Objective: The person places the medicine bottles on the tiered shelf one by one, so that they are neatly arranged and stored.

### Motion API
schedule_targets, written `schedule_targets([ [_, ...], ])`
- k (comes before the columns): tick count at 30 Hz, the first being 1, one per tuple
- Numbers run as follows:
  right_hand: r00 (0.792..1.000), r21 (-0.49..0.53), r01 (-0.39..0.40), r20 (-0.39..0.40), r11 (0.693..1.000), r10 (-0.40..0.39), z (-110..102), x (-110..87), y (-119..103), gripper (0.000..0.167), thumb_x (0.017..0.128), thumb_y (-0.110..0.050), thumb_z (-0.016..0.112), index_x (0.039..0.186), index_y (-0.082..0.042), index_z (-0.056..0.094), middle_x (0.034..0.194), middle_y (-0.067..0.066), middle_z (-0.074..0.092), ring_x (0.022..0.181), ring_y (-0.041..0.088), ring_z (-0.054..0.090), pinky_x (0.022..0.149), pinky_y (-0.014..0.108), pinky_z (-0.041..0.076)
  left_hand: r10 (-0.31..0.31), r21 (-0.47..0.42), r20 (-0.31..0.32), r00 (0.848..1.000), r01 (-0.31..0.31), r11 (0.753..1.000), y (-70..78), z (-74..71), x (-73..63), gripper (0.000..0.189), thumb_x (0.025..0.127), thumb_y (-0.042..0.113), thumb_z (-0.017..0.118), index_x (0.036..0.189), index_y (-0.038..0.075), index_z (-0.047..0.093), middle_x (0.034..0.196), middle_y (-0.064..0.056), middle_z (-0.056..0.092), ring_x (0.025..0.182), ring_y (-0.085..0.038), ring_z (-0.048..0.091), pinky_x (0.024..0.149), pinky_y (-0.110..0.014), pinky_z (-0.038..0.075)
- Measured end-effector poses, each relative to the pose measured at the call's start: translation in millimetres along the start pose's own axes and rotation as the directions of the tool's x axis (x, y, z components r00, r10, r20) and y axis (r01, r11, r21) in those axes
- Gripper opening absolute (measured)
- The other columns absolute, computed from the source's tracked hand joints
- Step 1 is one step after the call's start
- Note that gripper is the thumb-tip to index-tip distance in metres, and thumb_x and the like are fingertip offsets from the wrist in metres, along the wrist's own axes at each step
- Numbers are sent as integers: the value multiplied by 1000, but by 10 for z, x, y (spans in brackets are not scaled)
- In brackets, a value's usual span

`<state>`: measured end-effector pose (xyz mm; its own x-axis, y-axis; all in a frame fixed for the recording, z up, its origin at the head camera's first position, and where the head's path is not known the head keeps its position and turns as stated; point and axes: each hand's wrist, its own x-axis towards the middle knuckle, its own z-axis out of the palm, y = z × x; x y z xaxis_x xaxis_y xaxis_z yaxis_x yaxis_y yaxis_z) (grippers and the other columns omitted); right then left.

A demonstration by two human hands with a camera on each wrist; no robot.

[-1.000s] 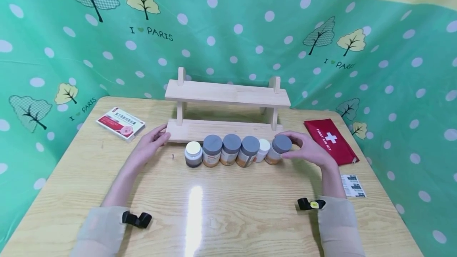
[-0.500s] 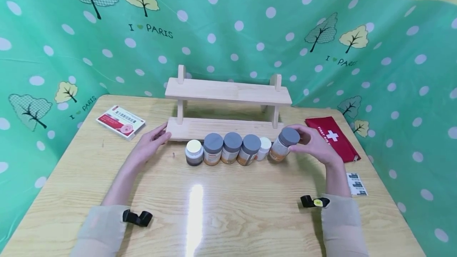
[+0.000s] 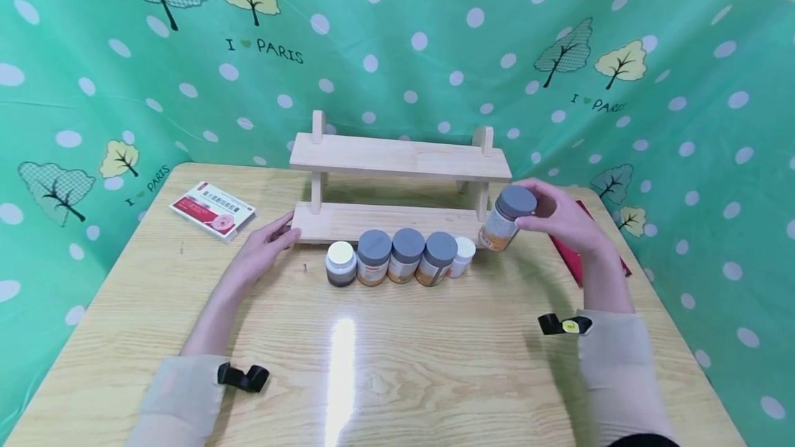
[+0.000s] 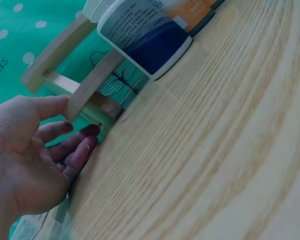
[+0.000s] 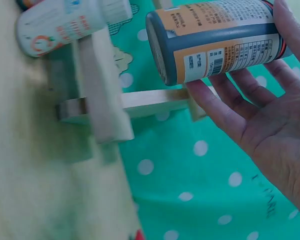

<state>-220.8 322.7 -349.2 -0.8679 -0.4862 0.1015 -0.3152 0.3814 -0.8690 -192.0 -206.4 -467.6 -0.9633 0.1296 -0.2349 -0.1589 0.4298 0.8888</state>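
Observation:
My right hand holds a grey-capped pill bottle between thumb and fingers, tilted and raised off the table by the right end of a two-tier wooden shelf. Its orange-and-grey label and base show in the right wrist view. At the shelf's other end, my left hand grips the lower board, thumb on one side and fingers beyond it. A row stands before the shelf: a cream-capped bottle, several grey-capped bottles and a small white bottle.
On the table's left lies a red-and-white medicine box. A red first aid pouch lies on the right, partly hidden by my right hand and forearm. Behind the table hangs a green dotted curtain.
My right hand has lifted the grey-capped pill bottle from the row's right end, up and to the right, tilting it. The left hand has stayed at the shelf.

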Motion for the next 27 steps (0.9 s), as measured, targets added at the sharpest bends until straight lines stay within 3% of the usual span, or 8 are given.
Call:
schedule_targets([
  [7,999,-50,14,-40,999,-16,-55,234,-241,44,96,-1,65,139,-10,56,123,-3,62,110,13,59,92,18,52,-9,-2,2,1000,9,1000,7,7,-17,78,103,59,50,165,22,21,159,-26,40,148,-42,38,125,-60,25],
  [15,988,50,31,-152,998,-23,-31,587,-480,42,99,-13,61,141,-17,54,127,0,60,119,16,61,86,25,59,-17,-8,16,1000,17,1000,17,3,-24,78,103,60,50,165,23,21,158,-26,41,146,-41,39,124,-60,26],
  [20,991,141,7,-136,990,13,50,910,-694,44,102,-22,61,144,-19,49,137,7,54,127,26,55,84,30,62,-15,6,24,1000,15,1000,21,1,-5,79,102,61,50,165,24,21,159,-26,40,148,-41,37,124,-62,25],
  [27,996,134,-21,-87,991,32,262,1464,-971,49,102,-30,63,147,-24,45,142,9,50,132,29,52,84,40,64,5,1,22,1000,-5,1000,14,-7,3,78,104,59,49,165,22,20,155,-26,44,143,-40,42,123,-60,28],
])
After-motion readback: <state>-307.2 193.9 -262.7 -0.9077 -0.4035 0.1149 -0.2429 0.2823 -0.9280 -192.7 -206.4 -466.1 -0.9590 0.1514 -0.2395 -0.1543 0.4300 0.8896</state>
